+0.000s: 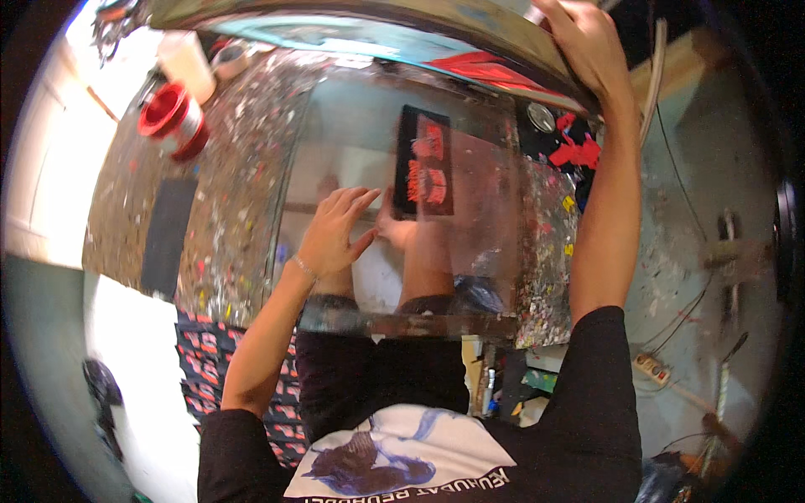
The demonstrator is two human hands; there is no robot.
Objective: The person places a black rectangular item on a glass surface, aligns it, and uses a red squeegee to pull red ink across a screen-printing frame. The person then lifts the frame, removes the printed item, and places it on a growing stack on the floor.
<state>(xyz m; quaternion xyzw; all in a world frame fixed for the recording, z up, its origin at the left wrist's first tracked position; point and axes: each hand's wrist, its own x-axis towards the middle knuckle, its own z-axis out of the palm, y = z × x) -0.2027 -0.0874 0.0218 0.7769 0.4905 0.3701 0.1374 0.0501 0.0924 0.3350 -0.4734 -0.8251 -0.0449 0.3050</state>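
Note:
My right hand (pixel 589 46) is raised at the top right, its fingers wrapped round the edge of a screen-printing frame (pixel 377 18). The frame is tilted up along the far side, with light blue and red on its mesh (pixel 486 71). Below it, a black rectangular piece (pixel 409 159) with red printing lies on a glass plate (pixel 335 126). Left of that piece, my left hand (pixel 335 230) hovers over the glass, fingers stretched and apart, holding nothing. The glass mirrors a hand and legs. Part of my right fingers is cut off by the picture's upper edge.
A red tub (pixel 174 121), a pale jug (pixel 186 65) and a dark strip (pixel 170 239) are on the paint-spattered table (pixel 239 168) at left. Red scraps (pixel 577 152) and a round metal lid (pixel 541 116) lie at right. Printed black pieces (pixel 239 377) are at lower left; a power strip (pixel 651 369) is at right.

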